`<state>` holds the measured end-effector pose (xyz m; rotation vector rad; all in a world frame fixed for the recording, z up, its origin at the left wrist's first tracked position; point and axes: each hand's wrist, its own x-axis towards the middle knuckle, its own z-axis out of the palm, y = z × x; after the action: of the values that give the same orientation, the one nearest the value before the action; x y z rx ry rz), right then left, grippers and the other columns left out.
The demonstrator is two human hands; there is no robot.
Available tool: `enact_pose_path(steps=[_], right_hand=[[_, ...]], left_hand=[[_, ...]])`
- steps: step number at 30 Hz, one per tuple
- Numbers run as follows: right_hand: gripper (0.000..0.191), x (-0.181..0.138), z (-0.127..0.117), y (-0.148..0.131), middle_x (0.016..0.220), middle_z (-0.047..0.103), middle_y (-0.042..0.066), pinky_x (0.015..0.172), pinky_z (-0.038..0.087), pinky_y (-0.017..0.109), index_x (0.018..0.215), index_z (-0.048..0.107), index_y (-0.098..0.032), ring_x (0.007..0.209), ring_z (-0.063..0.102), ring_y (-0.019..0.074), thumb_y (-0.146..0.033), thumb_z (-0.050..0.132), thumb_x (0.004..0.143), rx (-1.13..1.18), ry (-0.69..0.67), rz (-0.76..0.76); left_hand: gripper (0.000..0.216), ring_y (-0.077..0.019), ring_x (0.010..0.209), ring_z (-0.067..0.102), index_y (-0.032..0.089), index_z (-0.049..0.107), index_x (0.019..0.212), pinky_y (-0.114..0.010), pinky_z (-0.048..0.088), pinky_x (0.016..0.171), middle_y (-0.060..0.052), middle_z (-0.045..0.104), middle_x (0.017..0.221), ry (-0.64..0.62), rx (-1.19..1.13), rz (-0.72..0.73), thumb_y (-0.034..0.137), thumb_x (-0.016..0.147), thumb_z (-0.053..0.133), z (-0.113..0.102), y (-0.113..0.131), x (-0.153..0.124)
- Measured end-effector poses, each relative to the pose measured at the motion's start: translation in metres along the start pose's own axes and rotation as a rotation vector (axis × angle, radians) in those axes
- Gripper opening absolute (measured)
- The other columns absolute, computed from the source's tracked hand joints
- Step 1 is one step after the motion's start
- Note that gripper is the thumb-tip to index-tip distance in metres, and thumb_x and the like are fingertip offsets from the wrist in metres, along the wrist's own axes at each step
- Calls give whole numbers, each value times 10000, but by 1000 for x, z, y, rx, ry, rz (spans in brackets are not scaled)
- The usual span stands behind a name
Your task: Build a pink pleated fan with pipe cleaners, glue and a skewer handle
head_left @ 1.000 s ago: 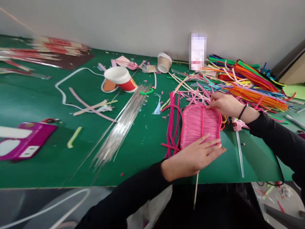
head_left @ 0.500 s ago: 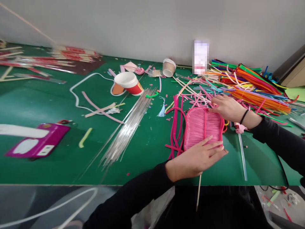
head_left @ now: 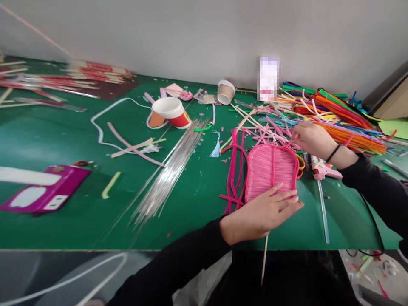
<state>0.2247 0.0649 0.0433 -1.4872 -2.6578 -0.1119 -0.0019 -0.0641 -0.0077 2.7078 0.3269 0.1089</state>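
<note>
A pink fan-shaped piece (head_left: 270, 168) woven from pipe cleaners lies on the green table (head_left: 197, 199), with a thin wooden stick (head_left: 264, 260) running off its near end over the table edge. My left hand (head_left: 264, 210) lies flat on the fan's near end, fingers stretched out. My right hand (head_left: 310, 138) hovers just past the fan's far edge, off the fan. Its fingers are curled together among loose pink pipe cleaners (head_left: 270, 127); I cannot tell what they pinch.
Long pink stems (head_left: 234, 170) lie left of the fan and a pink glue gun (head_left: 321, 171) right of it. A colourful pipe-cleaner pile (head_left: 344, 114) fills the far right. Silver wires (head_left: 168, 174), a red paper cup (head_left: 172, 112), a brown cup (head_left: 225, 91) and a magenta box (head_left: 44, 193) lie to the left.
My right hand has lifted off the fan's far edge and moved slightly right and away into the loose stems. My left hand stays pressed on the fan.
</note>
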Motion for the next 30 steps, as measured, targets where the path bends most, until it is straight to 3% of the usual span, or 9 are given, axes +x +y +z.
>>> enact_pose_path(steps=[7,13,18,23,30], right_hand=[[227,-2,-1,0,921,757,87,699,447,299,894,762,-193,872,677,236,-295,563,932,23,-153,82],[274,-1,17,-6,1028,735,91,889,479,333,1081,749,-184,979,649,224,-156,533,915,212,-93,-155],[313,9,28,-12,1015,699,112,907,479,347,1103,749,-183,999,613,224,-108,517,906,294,-31,-226],[367,25,27,-22,1037,706,98,900,461,334,1138,728,-189,1002,608,212,-46,504,884,252,-83,-308],[301,42,11,-34,1016,697,146,811,433,308,955,747,-115,979,614,225,-28,467,888,54,-224,-342]], left_hand=[[668,-227,1513,217,111,267,1496,-511,183,1227,-141,433,1547,4,16,6,-4,852,402,0,-1,1],[685,-244,1511,216,109,258,1501,-507,181,1226,-130,412,1561,-14,18,-6,5,843,415,1,0,1],[679,-244,1508,225,113,251,1506,-500,178,1226,-133,418,1557,-13,10,-13,5,854,411,1,-1,0],[665,-239,1508,226,115,261,1499,-506,175,1225,-139,417,1556,-3,5,-12,1,860,403,3,-2,0],[718,-244,1510,212,108,263,1494,-514,160,1228,-128,397,1570,-26,-17,-9,-12,807,431,3,-1,0]])
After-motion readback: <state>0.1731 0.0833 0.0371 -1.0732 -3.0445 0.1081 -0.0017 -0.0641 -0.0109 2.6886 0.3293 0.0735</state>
